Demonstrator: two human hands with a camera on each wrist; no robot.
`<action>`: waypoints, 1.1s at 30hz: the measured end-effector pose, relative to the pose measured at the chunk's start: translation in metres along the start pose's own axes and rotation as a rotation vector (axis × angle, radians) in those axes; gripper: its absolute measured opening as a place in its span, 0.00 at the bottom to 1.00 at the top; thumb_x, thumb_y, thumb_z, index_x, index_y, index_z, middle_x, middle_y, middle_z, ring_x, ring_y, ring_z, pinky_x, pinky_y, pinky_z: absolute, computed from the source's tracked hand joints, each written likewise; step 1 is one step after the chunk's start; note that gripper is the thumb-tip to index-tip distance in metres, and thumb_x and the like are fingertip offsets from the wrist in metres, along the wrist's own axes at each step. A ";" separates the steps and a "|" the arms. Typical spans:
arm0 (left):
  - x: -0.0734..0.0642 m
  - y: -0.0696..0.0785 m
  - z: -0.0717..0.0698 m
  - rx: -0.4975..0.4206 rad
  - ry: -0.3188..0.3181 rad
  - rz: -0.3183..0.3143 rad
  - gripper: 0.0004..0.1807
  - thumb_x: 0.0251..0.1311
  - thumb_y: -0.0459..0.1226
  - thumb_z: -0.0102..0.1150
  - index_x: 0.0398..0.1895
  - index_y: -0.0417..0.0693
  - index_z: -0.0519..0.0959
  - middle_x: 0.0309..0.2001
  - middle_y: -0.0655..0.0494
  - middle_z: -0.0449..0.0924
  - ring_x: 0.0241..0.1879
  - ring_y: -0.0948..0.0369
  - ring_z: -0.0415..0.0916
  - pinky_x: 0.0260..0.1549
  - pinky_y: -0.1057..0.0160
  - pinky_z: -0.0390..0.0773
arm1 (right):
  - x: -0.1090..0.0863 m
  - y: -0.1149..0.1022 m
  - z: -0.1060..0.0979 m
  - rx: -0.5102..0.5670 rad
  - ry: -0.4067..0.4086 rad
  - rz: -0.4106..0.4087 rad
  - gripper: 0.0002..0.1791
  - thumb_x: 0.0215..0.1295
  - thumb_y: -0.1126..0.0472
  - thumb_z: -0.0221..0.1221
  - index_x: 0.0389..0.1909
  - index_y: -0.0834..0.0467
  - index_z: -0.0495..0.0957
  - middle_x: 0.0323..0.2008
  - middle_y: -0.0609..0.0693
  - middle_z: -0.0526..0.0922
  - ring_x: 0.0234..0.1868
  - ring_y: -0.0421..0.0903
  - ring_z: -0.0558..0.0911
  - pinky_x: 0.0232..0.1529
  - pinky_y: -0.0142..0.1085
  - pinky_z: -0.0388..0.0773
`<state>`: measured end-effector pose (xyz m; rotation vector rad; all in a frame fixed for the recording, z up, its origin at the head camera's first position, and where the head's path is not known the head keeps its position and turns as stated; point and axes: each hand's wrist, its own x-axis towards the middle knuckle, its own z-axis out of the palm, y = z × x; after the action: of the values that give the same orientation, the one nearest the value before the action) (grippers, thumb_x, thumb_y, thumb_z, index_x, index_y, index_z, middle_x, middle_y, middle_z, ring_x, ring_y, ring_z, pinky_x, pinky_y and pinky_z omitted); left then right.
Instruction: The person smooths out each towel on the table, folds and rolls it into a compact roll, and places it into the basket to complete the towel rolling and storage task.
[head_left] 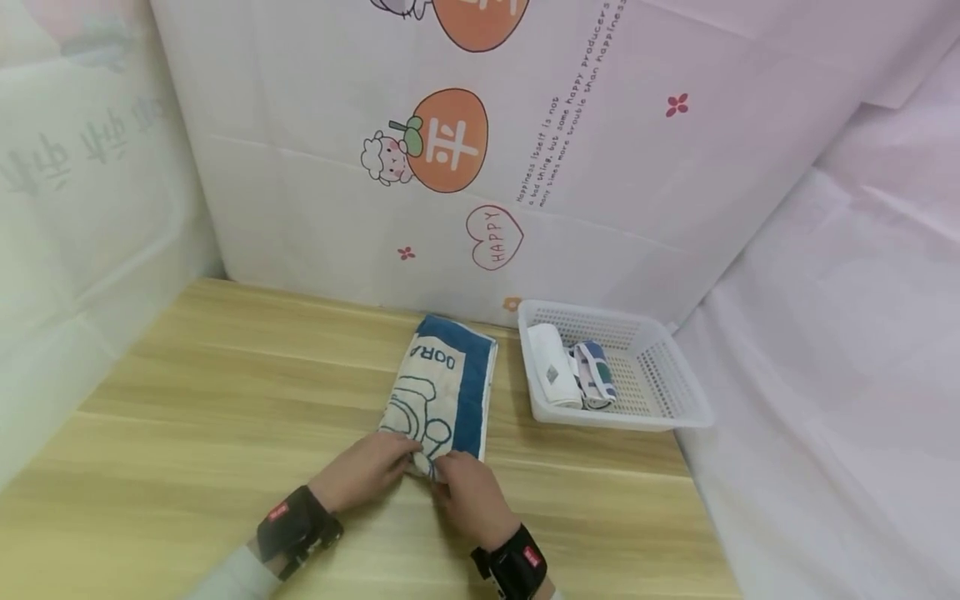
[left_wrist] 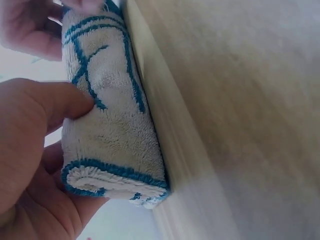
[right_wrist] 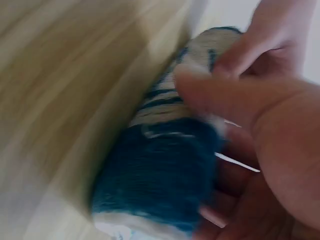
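A blue and cream towel (head_left: 438, 383) with stitched letters and a line drawing lies lengthwise on the wooden table. Its near end is folded or rolled over, and the layered edge (left_wrist: 115, 182) shows in the left wrist view. My left hand (head_left: 371, 467) grips the left part of this near end, thumb on top and fingers beneath. At the right part, my right hand (head_left: 472, 496) holds the blue border (right_wrist: 155, 170) between thumb and fingers. Both hands are close together.
Right of the towel stands a white plastic basket (head_left: 693, 408) holding a white rolled towel (head_left: 553, 367) and a blue patterned rolled towel (head_left: 596, 375). A printed white sheet (head_left: 315, 200) rises behind the wooden table (head_left: 187, 400), with more white sheeting at both sides.
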<state>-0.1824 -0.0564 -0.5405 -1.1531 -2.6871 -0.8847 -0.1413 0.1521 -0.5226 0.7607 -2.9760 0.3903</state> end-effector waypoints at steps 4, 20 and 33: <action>0.000 0.000 0.002 -0.020 0.028 0.008 0.11 0.69 0.31 0.58 0.52 0.45 0.82 0.45 0.55 0.85 0.45 0.60 0.82 0.48 0.57 0.83 | 0.004 0.012 0.005 -0.030 0.020 -0.003 0.08 0.67 0.70 0.59 0.41 0.56 0.81 0.35 0.47 0.86 0.36 0.43 0.84 0.37 0.36 0.82; 0.020 -0.002 0.008 -0.154 0.037 -0.229 0.06 0.63 0.30 0.65 0.41 0.44 0.87 0.36 0.55 0.86 0.37 0.61 0.80 0.42 0.57 0.83 | 0.000 0.011 -0.003 -0.091 0.201 0.042 0.12 0.60 0.70 0.68 0.44 0.58 0.86 0.41 0.51 0.83 0.42 0.47 0.81 0.42 0.38 0.81; 0.008 0.006 -0.004 0.199 0.096 -0.019 0.07 0.52 0.37 0.75 0.34 0.48 0.88 0.35 0.58 0.80 0.36 0.60 0.75 0.38 0.59 0.79 | 0.010 0.018 0.018 -0.210 0.197 -0.046 0.15 0.63 0.73 0.63 0.49 0.59 0.76 0.39 0.52 0.83 0.41 0.47 0.81 0.42 0.38 0.81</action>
<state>-0.1844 -0.0505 -0.5317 -1.0183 -2.6401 -0.6398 -0.1581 0.1581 -0.5434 0.7213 -2.7536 0.1379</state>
